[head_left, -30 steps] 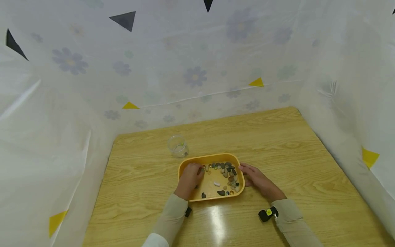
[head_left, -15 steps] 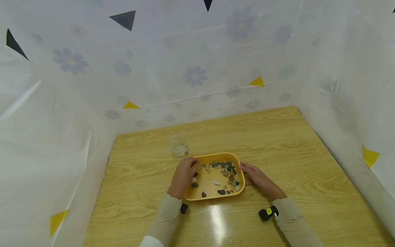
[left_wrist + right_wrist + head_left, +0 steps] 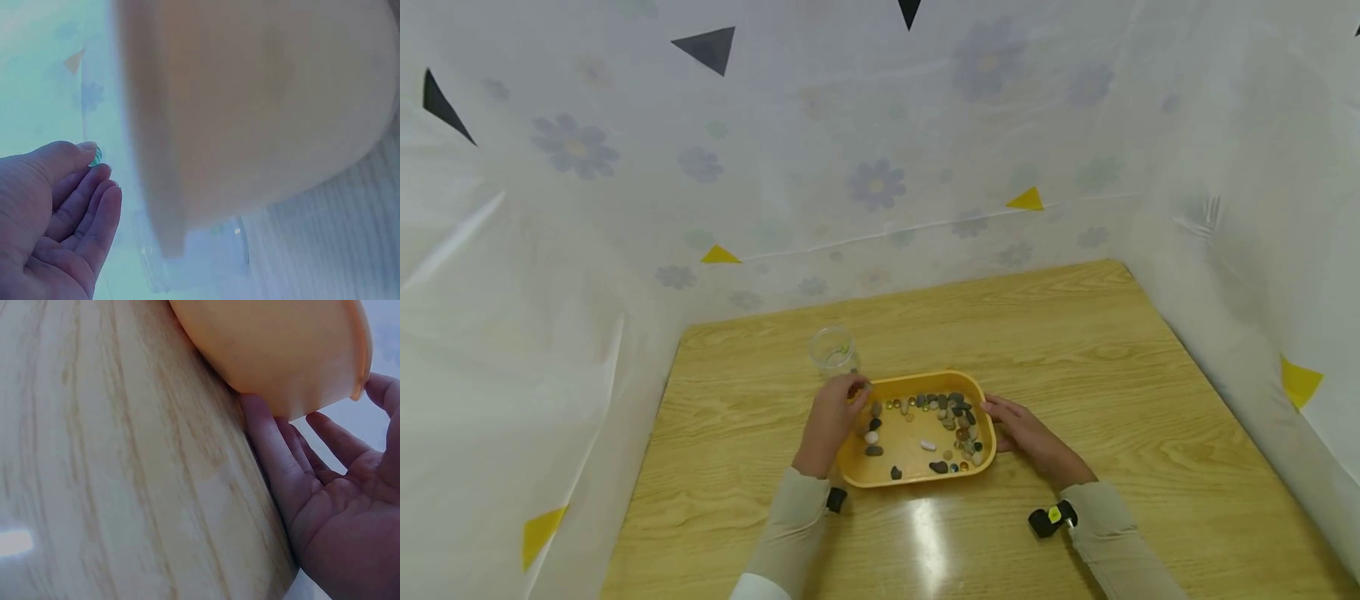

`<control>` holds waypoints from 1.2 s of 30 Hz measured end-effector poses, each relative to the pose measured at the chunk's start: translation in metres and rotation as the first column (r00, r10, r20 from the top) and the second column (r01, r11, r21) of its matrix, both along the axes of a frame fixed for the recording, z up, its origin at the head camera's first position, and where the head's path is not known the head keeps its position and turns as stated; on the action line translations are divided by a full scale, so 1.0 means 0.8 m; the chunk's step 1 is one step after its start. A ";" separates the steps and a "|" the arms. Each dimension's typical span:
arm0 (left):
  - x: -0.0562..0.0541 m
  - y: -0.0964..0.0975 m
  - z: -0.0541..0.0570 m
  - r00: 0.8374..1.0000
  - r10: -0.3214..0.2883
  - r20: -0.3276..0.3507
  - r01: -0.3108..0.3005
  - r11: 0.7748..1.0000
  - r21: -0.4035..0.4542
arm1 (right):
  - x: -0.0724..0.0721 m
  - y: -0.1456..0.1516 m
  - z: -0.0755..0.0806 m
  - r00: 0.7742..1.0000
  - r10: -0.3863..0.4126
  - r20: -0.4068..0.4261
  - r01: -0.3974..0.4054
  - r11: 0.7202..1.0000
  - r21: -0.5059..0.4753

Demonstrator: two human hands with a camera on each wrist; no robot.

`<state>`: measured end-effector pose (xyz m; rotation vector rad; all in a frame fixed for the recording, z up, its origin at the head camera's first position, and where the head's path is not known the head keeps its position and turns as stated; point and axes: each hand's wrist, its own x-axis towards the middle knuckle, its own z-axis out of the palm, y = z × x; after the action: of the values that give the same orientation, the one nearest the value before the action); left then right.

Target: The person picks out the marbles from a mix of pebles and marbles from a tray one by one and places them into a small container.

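Note:
In the head view my left hand (image 3: pixel 827 425) is over the left rim of a yellow tray (image 3: pixel 917 482), close to a clear plastic cup (image 3: pixel 832 348). Thumb and fingertips pinch a small clear-and-green glass marble (image 3: pixel 95 156), seen in the left wrist view. My right hand (image 3: pixel 1033 437) touches the tray's right side. Its fingers are fairly straight; one fingertip is at the rim and others lie against the outer wall (image 3: pixel 281 356) in the right wrist view. Inside the tray, dark and pale pebbles (image 3: pixel 950 410) and glass marbles line the edges.
A white elongated piece (image 3: pixel 928 446) lies mid-tray. Small greenish pieces show inside the cup. The wood-grain table (image 3: pixel 1037 333) is enclosed by pale flower-patterned sheeting (image 3: pixel 880 125) at the back and sides.
My left hand has lifted from inside the tray and moved left and back toward the cup, with the marble between its fingertips. The right hand has stayed at the tray's side.

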<state>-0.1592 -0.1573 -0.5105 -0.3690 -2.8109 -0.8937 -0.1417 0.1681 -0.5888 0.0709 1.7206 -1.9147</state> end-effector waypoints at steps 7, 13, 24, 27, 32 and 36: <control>-0.006 -0.014 0.004 0.999 0.045 -0.025 -0.044 0.998 0.036 | 0.002 -0.001 0.001 1.000 0.001 -0.007 -0.001 1.000 0.011; -0.015 -0.030 0.008 0.997 0.069 -0.033 -0.067 0.996 0.060 | 0.001 -0.001 -0.001 1.000 -0.001 -0.009 0.001 1.000 0.012; -0.030 -0.050 0.017 0.995 0.094 -0.043 -0.090 0.992 0.088 | -0.001 0.000 -0.006 1.000 0.005 -0.028 -0.005 1.000 0.006; -0.034 -0.053 0.017 0.994 0.108 -0.033 -0.105 0.992 0.069 | -0.002 -0.001 -0.006 1.000 0.002 -0.029 -0.001 1.000 0.014; -0.043 -0.056 0.013 0.991 0.131 -0.021 -0.130 0.991 0.017 | -0.003 -0.002 -0.007 1.000 -0.009 -0.025 0.010 1.000 0.021; -0.050 -0.058 0.011 0.991 0.135 -0.013 -0.135 0.991 0.002 | -0.003 -0.001 -0.007 0.999 -0.012 -0.030 0.013 1.000 0.021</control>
<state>-0.1991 -0.2034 -0.5014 -0.1809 -2.7837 -0.8608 -0.1440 0.1671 -0.5946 0.0611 1.7645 -1.9155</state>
